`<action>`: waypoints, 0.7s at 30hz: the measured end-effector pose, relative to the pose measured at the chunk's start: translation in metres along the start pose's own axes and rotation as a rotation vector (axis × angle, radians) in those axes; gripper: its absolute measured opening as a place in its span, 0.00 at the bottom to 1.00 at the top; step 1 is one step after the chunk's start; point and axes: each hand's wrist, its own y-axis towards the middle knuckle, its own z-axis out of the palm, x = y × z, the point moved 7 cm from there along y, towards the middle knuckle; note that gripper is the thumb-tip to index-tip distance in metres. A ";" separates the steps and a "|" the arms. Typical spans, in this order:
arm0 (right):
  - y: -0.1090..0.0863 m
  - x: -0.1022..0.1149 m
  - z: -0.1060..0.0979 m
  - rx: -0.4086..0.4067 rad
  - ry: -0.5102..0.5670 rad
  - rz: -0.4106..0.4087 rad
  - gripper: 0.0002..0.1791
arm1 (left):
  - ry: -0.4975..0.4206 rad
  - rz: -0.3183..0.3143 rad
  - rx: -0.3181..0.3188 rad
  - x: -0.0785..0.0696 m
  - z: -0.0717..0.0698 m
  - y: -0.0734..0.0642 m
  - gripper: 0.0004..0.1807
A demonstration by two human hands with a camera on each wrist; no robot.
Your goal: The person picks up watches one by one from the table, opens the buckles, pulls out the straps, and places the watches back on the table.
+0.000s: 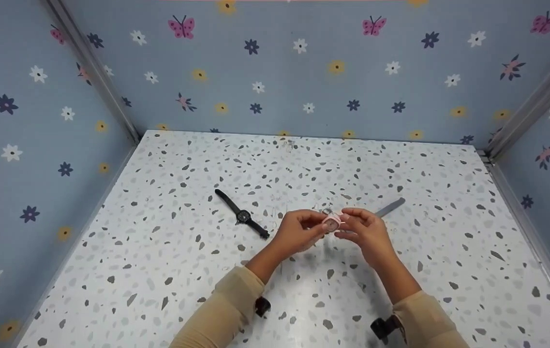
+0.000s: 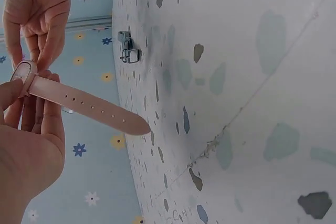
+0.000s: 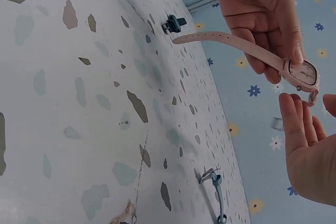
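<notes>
A pink wristwatch (image 1: 332, 223) is held up above the table between both hands. My left hand (image 1: 300, 231) pinches its case, the thumb lying on the dial (image 3: 303, 72) in the right wrist view. One pink strap half (image 2: 89, 106), with a row of holes, sticks out freely from that hand. My right hand (image 1: 365, 233) is at the other side of the case; its fingers (image 3: 295, 121) look straight, close to the buckle-end strap (image 3: 313, 98). Whether they touch it, I cannot tell.
A black wristwatch (image 1: 243, 216) lies on the speckled white table (image 1: 183, 280), left of the hands. A grey watch strap (image 1: 391, 208) lies to the right, partly hidden behind the right hand. Blue flowered panels (image 1: 279, 67) enclose the table at the back and sides.
</notes>
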 end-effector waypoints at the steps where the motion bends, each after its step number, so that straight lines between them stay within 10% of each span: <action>1: 0.000 -0.001 0.001 0.006 0.000 0.005 0.17 | -0.027 -0.011 -0.003 0.000 -0.001 0.000 0.10; 11: -0.001 -0.019 0.007 0.053 -0.024 0.178 0.17 | -0.142 -0.106 -0.027 0.005 -0.003 0.000 0.11; 21: 0.008 -0.013 0.007 -0.004 0.240 0.170 0.20 | -0.179 -0.123 0.021 0.013 0.003 -0.004 0.11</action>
